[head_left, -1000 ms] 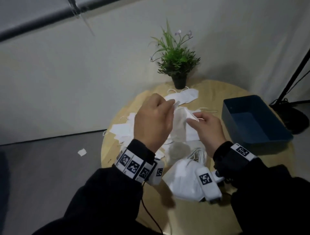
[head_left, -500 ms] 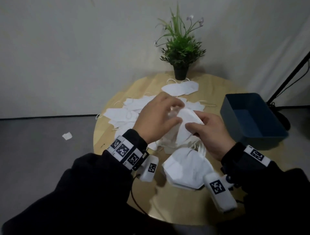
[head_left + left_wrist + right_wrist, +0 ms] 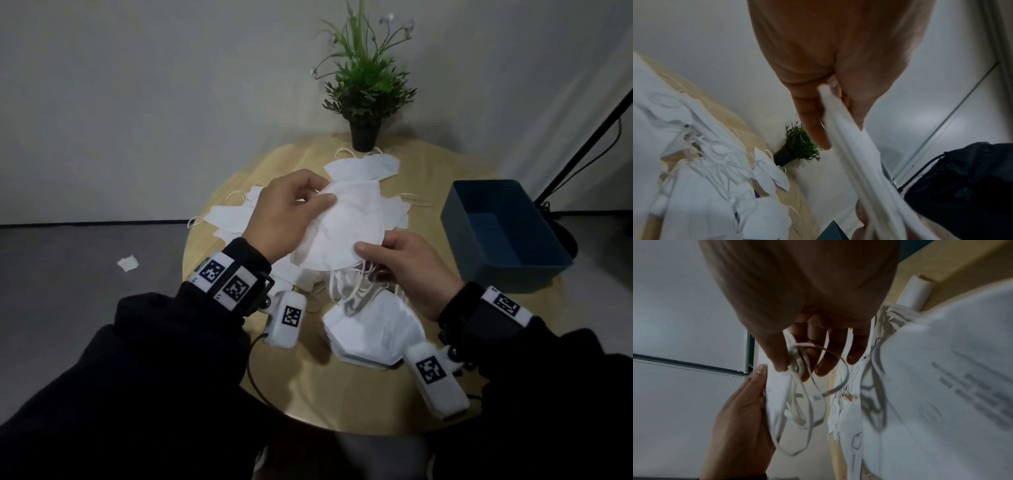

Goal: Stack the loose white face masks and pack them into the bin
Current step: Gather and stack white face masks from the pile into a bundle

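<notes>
Above the round wooden table (image 3: 342,394) both hands hold up a folded white face mask (image 3: 346,226), its ear loops (image 3: 346,291) dangling below. My left hand (image 3: 291,212) pinches its upper left edge between thumb and fingers, as the left wrist view shows the mask (image 3: 855,146) gripped in that hand (image 3: 830,97). My right hand (image 3: 400,267) pinches the lower right edge and the ear loops (image 3: 803,386). A small stack of masks (image 3: 373,332) lies near the front. Loose masks (image 3: 233,216) spread behind the hands, one mask (image 3: 363,168) near the plant. The dark blue bin (image 3: 507,236) sits at the right.
A potted green plant (image 3: 366,82) stands at the table's far edge. A scrap of white paper (image 3: 128,263) lies on the grey floor at left. A black stand leg and cable (image 3: 589,130) run down at the far right, behind the bin.
The held mask has been spread flatter and lifted between the hands; the left hand shifted to its upper left edge and the right hand to its lower edge. The head view dropped toward the table.
</notes>
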`<state>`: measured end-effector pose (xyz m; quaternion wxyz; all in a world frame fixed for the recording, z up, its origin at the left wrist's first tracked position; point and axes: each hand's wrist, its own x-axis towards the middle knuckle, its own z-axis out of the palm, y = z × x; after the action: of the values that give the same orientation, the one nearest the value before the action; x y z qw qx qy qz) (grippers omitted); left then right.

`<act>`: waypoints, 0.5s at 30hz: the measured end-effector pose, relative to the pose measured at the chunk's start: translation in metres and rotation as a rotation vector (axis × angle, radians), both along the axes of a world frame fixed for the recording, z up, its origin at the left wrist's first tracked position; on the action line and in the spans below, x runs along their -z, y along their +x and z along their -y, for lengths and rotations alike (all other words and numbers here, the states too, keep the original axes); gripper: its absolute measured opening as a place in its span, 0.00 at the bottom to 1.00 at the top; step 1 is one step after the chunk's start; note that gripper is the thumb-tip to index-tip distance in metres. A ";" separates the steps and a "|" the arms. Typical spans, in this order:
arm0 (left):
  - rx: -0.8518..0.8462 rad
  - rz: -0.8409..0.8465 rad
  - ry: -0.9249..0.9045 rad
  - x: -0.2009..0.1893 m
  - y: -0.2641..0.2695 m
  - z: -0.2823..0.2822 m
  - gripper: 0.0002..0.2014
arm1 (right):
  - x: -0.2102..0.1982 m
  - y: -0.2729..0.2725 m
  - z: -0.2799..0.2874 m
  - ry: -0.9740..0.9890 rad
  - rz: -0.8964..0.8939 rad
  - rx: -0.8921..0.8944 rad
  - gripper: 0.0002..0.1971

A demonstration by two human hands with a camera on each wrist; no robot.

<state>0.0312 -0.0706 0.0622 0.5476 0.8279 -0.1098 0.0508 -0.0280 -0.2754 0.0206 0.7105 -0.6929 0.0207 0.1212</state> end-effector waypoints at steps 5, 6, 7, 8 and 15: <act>-0.010 -0.031 -0.140 0.001 -0.003 0.000 0.04 | -0.003 -0.003 0.006 -0.008 -0.022 -0.087 0.05; -0.009 -0.032 -0.153 0.001 -0.003 0.000 0.04 | -0.004 -0.004 0.006 0.002 -0.023 -0.082 0.06; -0.007 -0.037 -0.164 0.002 -0.002 -0.001 0.04 | -0.005 -0.005 0.005 0.015 -0.031 -0.059 0.06; -0.005 -0.041 -0.167 0.002 -0.002 -0.003 0.04 | -0.006 -0.005 0.005 0.041 -0.048 -0.024 0.08; 0.035 -0.126 -0.121 0.005 -0.001 -0.016 0.07 | -0.020 0.003 0.022 0.678 -0.202 0.260 0.16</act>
<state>0.0298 -0.0541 0.0576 0.6031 0.7929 -0.0863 -0.0046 -0.0255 -0.2975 0.0410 0.9033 -0.3945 0.1372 0.0977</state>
